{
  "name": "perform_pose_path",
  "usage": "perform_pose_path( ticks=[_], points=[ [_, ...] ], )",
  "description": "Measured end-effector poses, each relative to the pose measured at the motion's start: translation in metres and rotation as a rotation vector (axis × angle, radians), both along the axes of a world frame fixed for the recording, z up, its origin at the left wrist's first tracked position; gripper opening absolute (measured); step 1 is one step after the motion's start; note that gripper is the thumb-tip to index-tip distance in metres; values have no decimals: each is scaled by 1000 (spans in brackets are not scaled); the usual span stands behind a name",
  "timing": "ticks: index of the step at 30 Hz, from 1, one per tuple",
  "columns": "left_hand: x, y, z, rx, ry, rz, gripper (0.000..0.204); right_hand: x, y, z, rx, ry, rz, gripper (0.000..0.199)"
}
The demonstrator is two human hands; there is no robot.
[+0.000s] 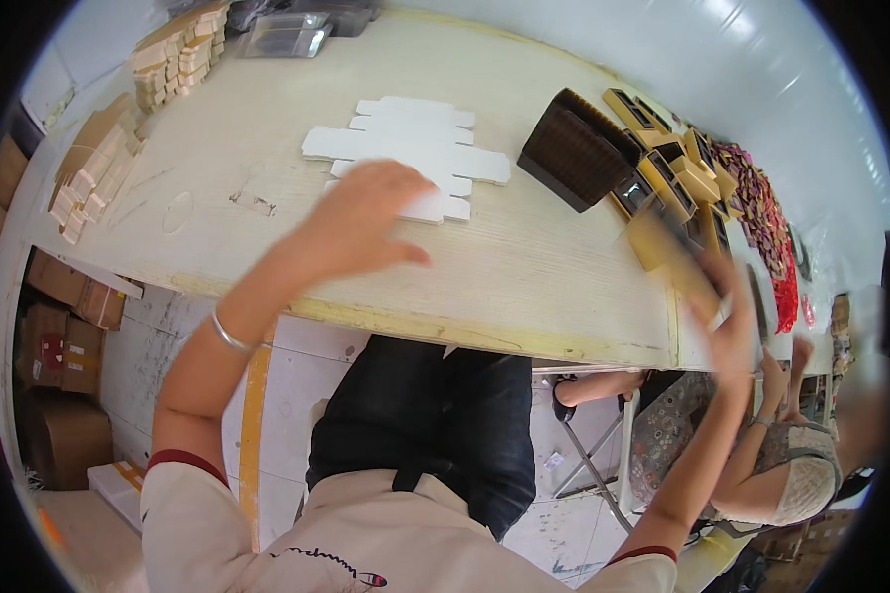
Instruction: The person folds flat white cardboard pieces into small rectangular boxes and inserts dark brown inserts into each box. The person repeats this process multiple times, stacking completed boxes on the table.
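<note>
My left hand [371,212] hovers over or rests at the near edge of a stack of flat white carton blanks [405,143], with its thumb and fingers apart and nothing visible in them. Whether it touches the cardboard I cannot tell. At the right end of the table my right hand [727,321], blurred by motion, holds a gold box [674,259], blurred too. Just beyond that box lie several more gold boxes [697,183] with dark openings. Between them and the white blanks stands a dark brown stack of thin nested pieces [578,148].
Stacks of folded cardboard [99,163] line the table's left side. Clear plastic trays [285,38] sit at the back. A heap of small red and purple pieces [761,212] lies far right, near a seated co-worker [781,469]. Brown cartons [64,341] are below left.
</note>
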State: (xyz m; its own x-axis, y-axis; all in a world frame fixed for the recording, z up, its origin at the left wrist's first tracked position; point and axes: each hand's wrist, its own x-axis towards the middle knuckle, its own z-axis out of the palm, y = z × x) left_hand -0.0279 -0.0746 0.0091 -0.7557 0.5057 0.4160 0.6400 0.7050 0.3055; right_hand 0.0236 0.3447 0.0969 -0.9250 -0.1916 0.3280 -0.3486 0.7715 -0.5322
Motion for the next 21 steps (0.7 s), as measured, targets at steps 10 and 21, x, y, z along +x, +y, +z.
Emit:
perform_pose_path(
  ticks=[10, 21],
  points=[
    [-33, -34, 22, -141, -270, 41, 34, -34, -38, -22, 231, 616, 25, 56],
    [69, 44, 12, -104, 578, -160, 19, 48, -103, -88, 110, 580, 277, 53]
  ],
)
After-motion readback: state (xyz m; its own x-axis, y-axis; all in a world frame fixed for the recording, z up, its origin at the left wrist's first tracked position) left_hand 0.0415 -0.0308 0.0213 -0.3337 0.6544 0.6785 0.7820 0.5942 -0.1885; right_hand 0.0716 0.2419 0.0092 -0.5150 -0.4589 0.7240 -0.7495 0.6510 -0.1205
